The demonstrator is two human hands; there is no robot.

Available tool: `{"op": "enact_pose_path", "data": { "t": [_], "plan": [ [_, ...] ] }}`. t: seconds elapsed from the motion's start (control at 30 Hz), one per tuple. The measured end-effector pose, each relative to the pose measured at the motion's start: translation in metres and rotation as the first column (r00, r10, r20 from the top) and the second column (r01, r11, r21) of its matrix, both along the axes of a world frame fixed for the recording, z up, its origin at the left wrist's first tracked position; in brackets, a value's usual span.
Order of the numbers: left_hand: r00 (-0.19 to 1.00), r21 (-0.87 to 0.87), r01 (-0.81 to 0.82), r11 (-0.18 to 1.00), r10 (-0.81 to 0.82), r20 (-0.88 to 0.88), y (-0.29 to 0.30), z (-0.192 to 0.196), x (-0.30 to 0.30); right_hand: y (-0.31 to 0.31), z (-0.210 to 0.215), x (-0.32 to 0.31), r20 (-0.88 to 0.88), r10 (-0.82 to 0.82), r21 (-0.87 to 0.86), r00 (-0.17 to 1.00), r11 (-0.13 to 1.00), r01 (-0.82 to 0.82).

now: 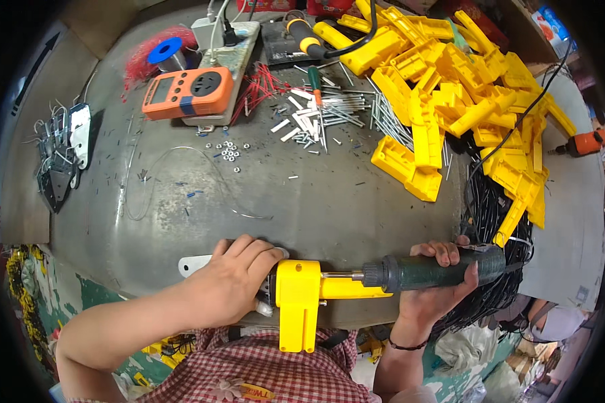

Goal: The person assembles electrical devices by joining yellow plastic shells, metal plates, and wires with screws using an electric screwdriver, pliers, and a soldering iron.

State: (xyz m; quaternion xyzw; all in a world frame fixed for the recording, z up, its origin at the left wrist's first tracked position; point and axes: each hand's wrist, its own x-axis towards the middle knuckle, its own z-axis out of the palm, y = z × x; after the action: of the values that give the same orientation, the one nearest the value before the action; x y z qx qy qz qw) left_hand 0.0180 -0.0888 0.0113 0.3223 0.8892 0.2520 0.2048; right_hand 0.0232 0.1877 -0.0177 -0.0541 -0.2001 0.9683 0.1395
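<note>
At the near edge of the table, my left hand (238,279) is wrapped round the left end of a yellow plastic housing (298,295). A light metal plate (193,264) sticks out beyond my knuckles, and a dark part shows between my hand and the housing. My right hand (444,272) grips a dark green electric screwdriver (427,271), held level and pointing left. Its thin metal bit (343,275) reaches the right side of the housing, above the housing's yellow arm (349,289). The bit's tip is hidden by the housing.
A heap of yellow plastic housings (450,87) fills the far right, beside black cables (491,208). Long screws (390,117), nuts (229,152) and a green-handled screwdriver (315,80) lie mid-table. An orange multimeter (188,93) stands far left, near dark metal parts (60,151).
</note>
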Motion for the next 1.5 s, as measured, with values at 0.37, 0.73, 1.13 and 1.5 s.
{"op": "enact_pose_path", "data": {
  "t": [0.37, 0.73, 1.13, 1.5],
  "plan": [
    [0.966, -0.122, 0.043, 0.992, -0.01, 0.258, -0.005, 0.008, -0.018, 0.003, -0.012, 0.0, 0.151, -0.019, -0.022, 0.988, 1.0, 0.022],
    [0.934, -0.328, 0.3, 0.896, -0.205, 0.293, 0.005, 0.018, -0.037, -0.005, -0.011, -0.005, -0.019, 0.07, -0.125, 0.997, 0.99, -0.071],
    [0.813, 0.196, -0.477, 0.857, 0.515, -0.272, -0.014, 0.002, -0.086, 0.001, -0.01, -0.002, -0.014, 0.064, -0.023, 0.998, 0.998, -0.065],
    [0.852, 0.173, -0.315, 0.933, 0.358, -0.382, -0.018, 0.006, -0.054, -0.004, -0.006, -0.004, 0.04, 0.028, -0.014, 0.999, 1.0, -0.027]
  ]
}}
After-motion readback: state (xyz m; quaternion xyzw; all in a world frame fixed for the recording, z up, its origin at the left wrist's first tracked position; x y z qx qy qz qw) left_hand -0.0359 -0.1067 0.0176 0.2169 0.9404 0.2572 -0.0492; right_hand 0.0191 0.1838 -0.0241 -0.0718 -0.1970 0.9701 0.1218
